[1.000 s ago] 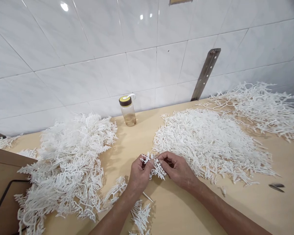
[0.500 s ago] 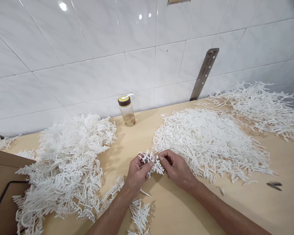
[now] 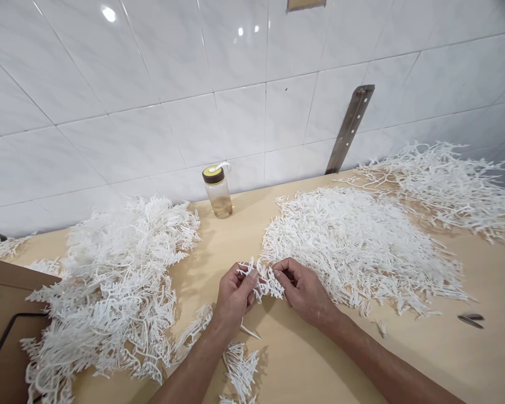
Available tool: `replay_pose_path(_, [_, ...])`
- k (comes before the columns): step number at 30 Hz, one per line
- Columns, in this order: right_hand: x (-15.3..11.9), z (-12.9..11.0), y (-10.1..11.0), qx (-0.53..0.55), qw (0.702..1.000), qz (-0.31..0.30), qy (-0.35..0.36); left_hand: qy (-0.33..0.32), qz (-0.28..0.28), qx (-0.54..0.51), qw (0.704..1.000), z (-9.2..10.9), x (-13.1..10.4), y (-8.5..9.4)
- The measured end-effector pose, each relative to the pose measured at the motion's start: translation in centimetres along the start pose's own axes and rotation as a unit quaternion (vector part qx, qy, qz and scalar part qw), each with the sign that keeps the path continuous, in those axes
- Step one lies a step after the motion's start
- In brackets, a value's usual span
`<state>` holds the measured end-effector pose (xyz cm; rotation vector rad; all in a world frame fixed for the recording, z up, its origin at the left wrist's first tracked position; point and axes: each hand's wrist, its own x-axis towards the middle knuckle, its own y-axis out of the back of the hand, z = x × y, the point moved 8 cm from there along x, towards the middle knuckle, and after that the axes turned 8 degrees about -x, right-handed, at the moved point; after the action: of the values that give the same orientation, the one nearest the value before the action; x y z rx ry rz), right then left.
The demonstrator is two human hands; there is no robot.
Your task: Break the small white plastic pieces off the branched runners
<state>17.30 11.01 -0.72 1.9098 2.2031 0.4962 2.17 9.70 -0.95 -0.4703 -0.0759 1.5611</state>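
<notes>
Between my hands is a small cluster of white branching plastic-looking pieces (image 3: 267,282). My left hand (image 3: 235,292) is closed on it, thumb pressed over the strands. At the cluster's right side my right hand (image 3: 302,289) has thumb and fingertips pinched together; what sits inside that pinch is too small to make out. A large heap of short white strands (image 3: 362,247) lies just beyond my right hand. On the left spreads a taller pile of white branching pieces (image 3: 113,280). Below my left wrist lies a small bunch of white pieces (image 3: 240,367).
A bottle with a dark and yellow lid (image 3: 217,193) stands near the tiled wall. Longer white branches (image 3: 450,182) lie at the back right. A small dark metal tool (image 3: 471,320) rests at right. A brown box (image 3: 12,314) stands at the left edge, and a metal bracket (image 3: 350,129) leans against the wall.
The cluster has shifted and turned slightly between my fingers, and my left thumb has moved a little to the left. My right hand stays in nearly the same place.
</notes>
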Motion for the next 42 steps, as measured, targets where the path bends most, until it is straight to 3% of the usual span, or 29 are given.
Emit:
replay_pose_path(7, [0.0,-0.3,0.2,-0.021,1.0,0.017,0.014,-0.055,-0.042,0.081,0.994,0.1,0.0,-0.6])
replay_pose_path(12, [0.0,-0.3,0.3,-0.027,0.999,0.027,0.021,-0.124,0.036,0.127,0.984,0.2,-0.1,0.9])
replay_pose_path(16, [0.0,0.0,0.3,-0.023,0.999,0.026,0.01,-0.242,0.089,0.242,0.935,2.1,-0.9,1.5])
replay_pose_path(20, [0.0,-0.4,0.4,-0.062,0.997,0.037,0.034,-0.33,0.045,0.357,0.873,3.4,-1.6,0.1])
replay_pose_path(24, [-0.1,-0.7,0.2,-0.1,0.992,0.042,0.061,-0.366,0.026,0.392,0.844,3.9,-1.8,-0.4])
replay_pose_path(27, [-0.2,-0.8,0.1,-0.109,0.99,0.044,0.071,-0.374,0.004,0.393,0.84,4.0,-1.8,-0.7])
replay_pose_path(31, [-0.3,-0.8,0.1,-0.115,0.99,0.048,0.069,-0.337,-0.019,0.397,0.854,3.8,-1.6,-0.9])
replay_pose_path(35, [-0.4,-0.9,0.2,-0.108,0.991,0.048,0.06,-0.284,-0.02,0.41,0.866,3.4,-1.5,-0.9])
replay_pose_path(42, [-0.5,-1.2,0.3,-0.1,0.99,0.059,0.077,-0.249,-0.024,0.433,0.866,3.0,-1.2,-1.0])
